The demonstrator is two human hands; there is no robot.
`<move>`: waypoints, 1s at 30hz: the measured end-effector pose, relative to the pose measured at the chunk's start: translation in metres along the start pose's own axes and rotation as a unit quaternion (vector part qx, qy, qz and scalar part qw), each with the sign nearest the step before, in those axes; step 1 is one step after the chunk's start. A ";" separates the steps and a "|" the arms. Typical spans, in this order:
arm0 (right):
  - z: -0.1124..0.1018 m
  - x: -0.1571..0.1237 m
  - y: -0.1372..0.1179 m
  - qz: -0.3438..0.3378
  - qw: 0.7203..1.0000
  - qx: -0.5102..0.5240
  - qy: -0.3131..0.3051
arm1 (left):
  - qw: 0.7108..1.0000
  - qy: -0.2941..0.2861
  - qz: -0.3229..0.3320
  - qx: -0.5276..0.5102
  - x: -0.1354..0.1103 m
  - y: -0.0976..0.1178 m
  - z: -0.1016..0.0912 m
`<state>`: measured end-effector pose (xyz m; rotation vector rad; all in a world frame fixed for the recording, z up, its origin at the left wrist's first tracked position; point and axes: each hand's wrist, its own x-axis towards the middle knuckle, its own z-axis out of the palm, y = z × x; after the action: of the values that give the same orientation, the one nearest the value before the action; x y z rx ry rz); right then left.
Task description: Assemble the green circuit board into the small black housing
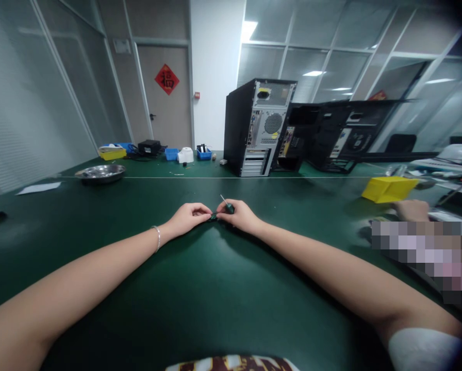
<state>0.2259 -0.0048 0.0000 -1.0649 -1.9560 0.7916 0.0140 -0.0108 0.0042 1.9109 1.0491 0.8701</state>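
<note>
Both my hands rest on the green table mat (200, 278), meeting at its middle. My left hand (187, 218), with a thin bracelet at the wrist, has its fingers pinched together on a small dark part (213, 217) lying between the hands. My right hand (241, 215) is closed around a small screwdriver (228, 205) with a green handle; its metal shaft points up and away to the left. The small part is mostly hidden by my fingers.
Black computer towers (259, 126) stand at the back. A metal bowl (100, 173), yellow box (112, 153), blue bins (203, 153) and white roll (185, 155) sit far left. A yellow bin (389, 188) and another person's hand (411, 209) are at right.
</note>
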 end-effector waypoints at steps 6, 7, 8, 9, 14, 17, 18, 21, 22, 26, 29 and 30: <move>0.000 0.000 0.000 0.005 1.000 0.021 -0.004 | 1.000 -0.002 -0.001 -0.006 -0.001 0.001 0.000; 0.000 0.000 0.000 0.004 1.000 0.023 -0.007 | 1.000 -0.002 -0.001 -0.007 -0.001 0.000 0.000; 0.000 0.000 0.000 0.002 1.000 0.026 -0.010 | 1.000 -0.002 0.000 -0.008 -0.001 0.000 0.000; 0.001 0.000 0.000 0.001 1.000 0.027 -0.012 | 1.000 -0.001 0.000 -0.009 0.000 0.000 0.000; 0.000 0.000 0.000 -0.015 0.999 0.022 -0.020 | 1.000 -0.002 0.002 -0.015 0.000 -0.001 0.000; 0.000 0.000 -0.001 -0.035 0.999 0.007 -0.022 | 1.000 0.000 0.001 -0.020 0.001 -0.001 -0.001; 0.000 0.000 -0.002 -0.043 0.999 0.000 -0.024 | 1.000 0.001 0.001 -0.021 0.001 -0.001 -0.001; 0.000 -0.002 -0.003 -0.066 0.997 -0.020 -0.026 | 1.000 0.003 -0.001 -0.024 0.000 -0.001 -0.001; 0.000 -0.002 -0.004 -0.075 0.997 -0.028 -0.025 | 1.000 0.004 -0.001 -0.025 0.000 -0.001 -0.001; 0.001 -0.005 -0.003 -0.110 0.992 -0.054 -0.011 | 1.000 0.005 -0.001 -0.027 0.001 -0.002 -0.001; 0.002 -0.005 -0.001 -0.129 0.989 -0.067 -0.004 | 1.000 0.007 0.000 -0.029 0.001 -0.002 -0.001; 0.002 -0.005 -0.001 -0.134 0.989 -0.069 -0.004 | 1.000 0.008 0.001 -0.030 0.001 -0.002 -0.001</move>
<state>0.2257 -0.0102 -0.0020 -0.8533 -2.1289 0.5204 0.0132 -0.0089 0.0026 1.8581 1.0204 0.9085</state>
